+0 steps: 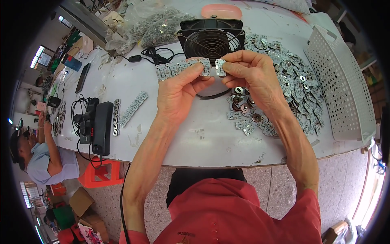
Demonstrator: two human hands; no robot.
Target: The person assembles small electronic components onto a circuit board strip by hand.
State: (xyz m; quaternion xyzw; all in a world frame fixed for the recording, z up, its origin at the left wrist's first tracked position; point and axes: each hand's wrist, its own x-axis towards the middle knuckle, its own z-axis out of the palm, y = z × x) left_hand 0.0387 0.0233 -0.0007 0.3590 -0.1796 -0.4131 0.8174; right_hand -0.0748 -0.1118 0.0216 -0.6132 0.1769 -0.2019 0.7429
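Observation:
My left hand (pixel 181 87) pinches a strip of small silvery metal plates (pixel 172 70), held level in front of the fan. Between thumb and fingers of my right hand (pixel 252 75) is a single small metal plate (pixel 220 68), just off the right end of that strip, with a narrow gap between. A large pile of loose metal plates (pixel 300 87) spreads on the table right of and beyond my right hand; several have round brown or silver discs on them. Left of my left forearm lie another strip of plates (pixel 134 109) and a thin row of small round parts (pixel 116 118).
A black fan (pixel 211 40) stands behind my hands, with plastic bags of metal parts (pixel 162 30) and a pink dish (pixel 221 11) beyond. A white perforated basket (pixel 341 85) borders the pile. Black power adapters (pixel 102 128) and cables sit left. Another person (pixel 44 156) works at far left.

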